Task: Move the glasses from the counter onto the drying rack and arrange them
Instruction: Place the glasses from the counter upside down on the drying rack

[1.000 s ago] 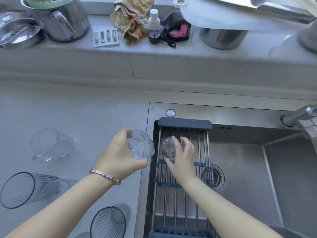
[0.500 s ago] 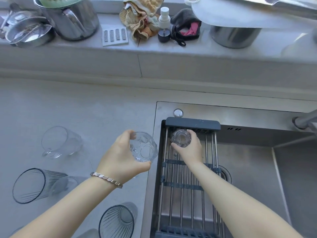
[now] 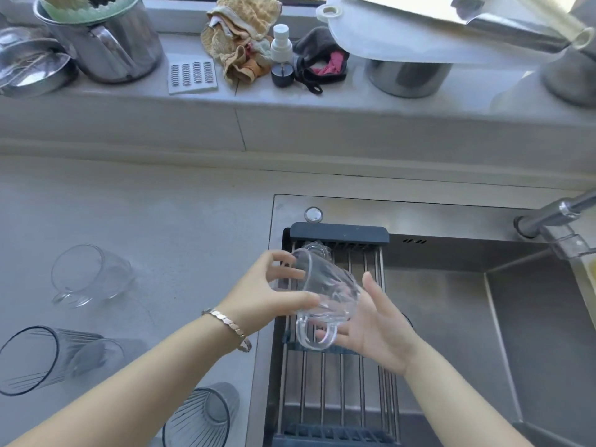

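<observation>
Mid-transfer: clear handled glass mug [image 3: 325, 291] over slatted metal drying rack [image 3: 338, 375], pinched in left hand [image 3: 267, 295], right hand [image 3: 377, 324] open beneath; next, likely lowering beside small clear glass [image 3: 314, 247].

2 bare forearms reach in from the bottom edge, with no sleeves in view. The left hand [image 3: 258, 295] has 1 bracelet [image 3: 229, 329] at its wrist: a slim metal band of small linked segments, rose-gold in tone. The right hand [image 3: 377, 324] wears nothing.
</observation>
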The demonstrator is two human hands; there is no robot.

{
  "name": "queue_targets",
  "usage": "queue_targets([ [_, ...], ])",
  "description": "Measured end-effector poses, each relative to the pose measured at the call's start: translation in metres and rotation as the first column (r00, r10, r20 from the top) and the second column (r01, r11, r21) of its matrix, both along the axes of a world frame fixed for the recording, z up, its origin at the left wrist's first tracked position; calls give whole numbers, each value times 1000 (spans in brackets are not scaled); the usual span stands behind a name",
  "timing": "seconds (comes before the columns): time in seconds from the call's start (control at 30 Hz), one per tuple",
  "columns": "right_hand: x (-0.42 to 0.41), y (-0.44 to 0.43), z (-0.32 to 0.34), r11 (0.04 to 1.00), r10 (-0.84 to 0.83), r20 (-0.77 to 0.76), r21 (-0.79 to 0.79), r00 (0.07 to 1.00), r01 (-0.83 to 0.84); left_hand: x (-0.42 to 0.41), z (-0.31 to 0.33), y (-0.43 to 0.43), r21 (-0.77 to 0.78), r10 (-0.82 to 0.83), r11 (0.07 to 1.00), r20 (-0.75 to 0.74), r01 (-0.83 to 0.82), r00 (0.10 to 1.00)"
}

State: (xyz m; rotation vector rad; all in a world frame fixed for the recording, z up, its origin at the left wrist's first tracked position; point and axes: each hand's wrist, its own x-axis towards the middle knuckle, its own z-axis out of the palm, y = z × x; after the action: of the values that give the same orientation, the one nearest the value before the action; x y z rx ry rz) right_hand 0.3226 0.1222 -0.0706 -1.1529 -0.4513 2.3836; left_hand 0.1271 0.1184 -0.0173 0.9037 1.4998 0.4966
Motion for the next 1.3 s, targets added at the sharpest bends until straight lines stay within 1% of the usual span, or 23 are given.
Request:
queue_targets([
  [0.03,7,-2,5,1000,-8,-77,8,997,9,9,-1,1,-11,-48,999,56,49,997],
  [0.07,14,-3,8,1000,-17,-115,18,993,19,17,-2,1,-13,-101,995,82,102,992],
  [0.1,21,-4,11,999,-22,-92,47,996,26,24,-4,0,-10,-147,989,77,148,986],
  [0.13,28,-5,14,996,-21,-24,83,999,23,30,-5,0,-10,-182,983,52,183,982],
  [0.2,39,-3,17,990,-8,178,138,984,-16,35,-9,0,-20,-220,975,-32,220,975],
  [0.27,41,2,19,982,-10,420,178,908,-71,32,-11,0,-31,-215,977,-132,213,968],
  [0.3,41,7,17,975,-14,555,191,832,-112,29,-11,-1,-37,-199,980,-172,196,965],
  [0.33,39,12,13,966,-24,689,203,724,-161,24,-10,-2,-46,-176,984,-194,170,965],
  [0.4,34,27,1,926,-41,889,204,455,-316,14,-11,-5,-57,-114,993,-199,105,973],
  [0.43,29,34,-7,893,-26,947,165,320,-418,8,-13,-7,-56,-85,996,-200,75,976],
  [0.5,17,48,-24,818,30,997,18,73,-576,-2,-16,-14,-56,-54,997,-216,43,975],
  [0.53,10,54,-32,789,47,999,-44,-12,-613,-6,-18,-17,-53,-45,998,-223,34,974],
  [0.57,3,58,-39,771,51,996,-83,-69,-632,-10,-19,-20,-47,-35,999,-227,25,973],
  [0.63,-9,66,-50,760,25,990,-107,-136,-641,-18,-19,-25,-34,-13,999,-232,6,973],
  [0.7,-15,72,-54,803,-7,991,-76,-137,-591,-26,-19,-28,-19,9,1000,-235,-14,972],
  [0.8,-18,81,-56,889,-51,997,19,-58,-458,-35,-21,-32,10,47,999,-223,-46,974],
  [0.87,-18,82,-52,891,-74,996,44,-49,-452,-38,-21,-34,16,61,998,-219,-59,974],
  [0.97,-15,71,-36,828,-34,990,-47,-134,-558,-40,-20,-38,32,71,997,-210,-65,975],
  [1.03,-13,54,-20,745,-9,985,-109,-174,-658,-44,-17,-44,54,87,996,-216,-77,973],
  [1.07,-14,43,-12,688,-3,989,-107,-151,-717,-47,-15,-48,75,105,993,-223,-91,969],
  [1.13,-24,16,7,536,49,999,-30,-5,-844,-57,-10,-59,139,146,984,-261,-112,954],
  [1.23,-55,-31,38,282,224,940,191,258,-940,-77,2,-80,223,194,968,-362,-118,912],
  [1.3,-82,-58,51,127,338,879,313,338,-941,-92,7,-96,263,236,956,-410,-133,881],
])
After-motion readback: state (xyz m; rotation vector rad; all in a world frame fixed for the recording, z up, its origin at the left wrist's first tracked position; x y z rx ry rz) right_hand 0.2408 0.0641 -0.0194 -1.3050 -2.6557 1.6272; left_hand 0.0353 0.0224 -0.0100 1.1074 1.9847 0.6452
